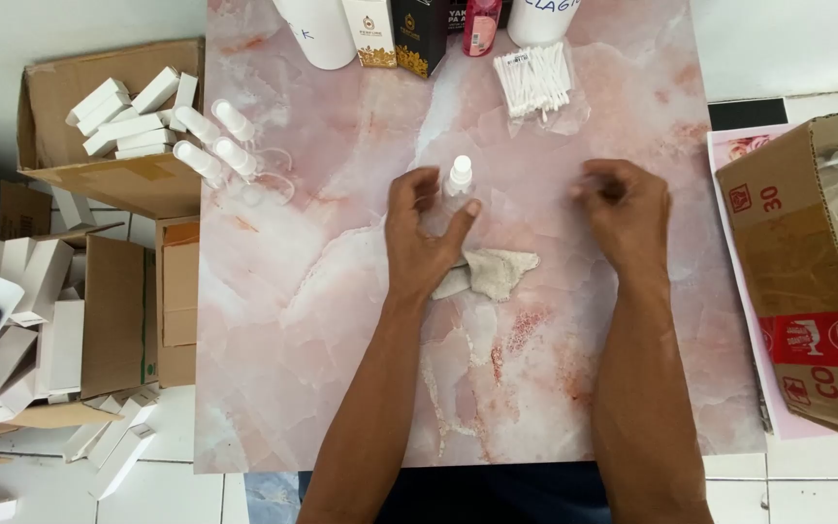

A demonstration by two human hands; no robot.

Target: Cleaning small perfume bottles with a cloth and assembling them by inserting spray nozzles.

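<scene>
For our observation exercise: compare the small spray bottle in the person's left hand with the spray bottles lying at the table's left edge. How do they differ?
The held spray bottle stands upright; the group of bottles lies on its side. The held one is single and gripped by the left hand; the others are several, untouched, side by side. The held one sits mid-table by a crumpled cloth; the group lies beside a cardboard box. All have white tops and clear bodies.

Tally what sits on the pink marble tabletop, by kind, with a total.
Small clear spray bottles: 5, one in the left hand, four lying at the left edge
Cloth rag: 1
Pack of cotton swabs: 1
Containers along the far edge, partly cropped: 5
Total: 12
</scene>
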